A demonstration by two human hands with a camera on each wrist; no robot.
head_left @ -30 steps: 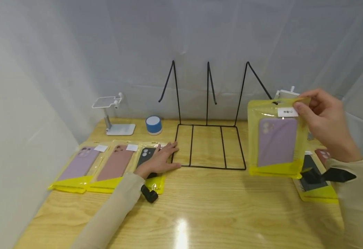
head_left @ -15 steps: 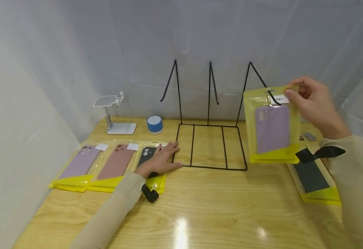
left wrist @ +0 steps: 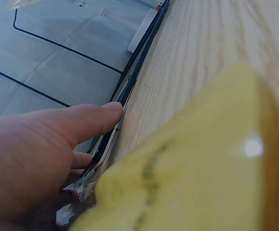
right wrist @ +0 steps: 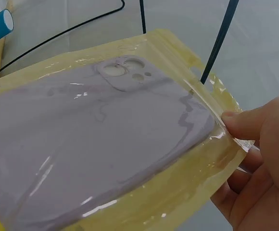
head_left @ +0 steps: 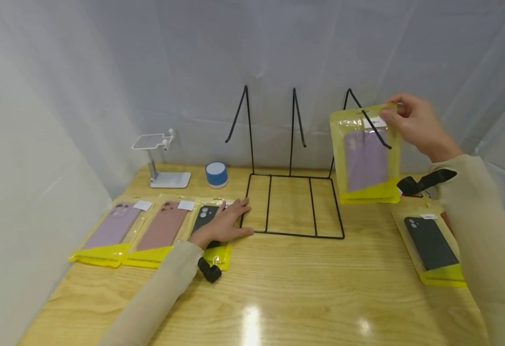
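Pouch upright, long axis vertical, top up

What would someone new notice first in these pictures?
The right hand pinches the top of a yellow packet with a lilac phone case, held up at the rightmost hook of the black wire rack. The left hand lies flat on a packet with a black case on the wooden table.

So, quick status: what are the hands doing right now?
Right hand pinches lilac case packet at rack's right hook. Left hand flat on black case packet. Nothing blocking.
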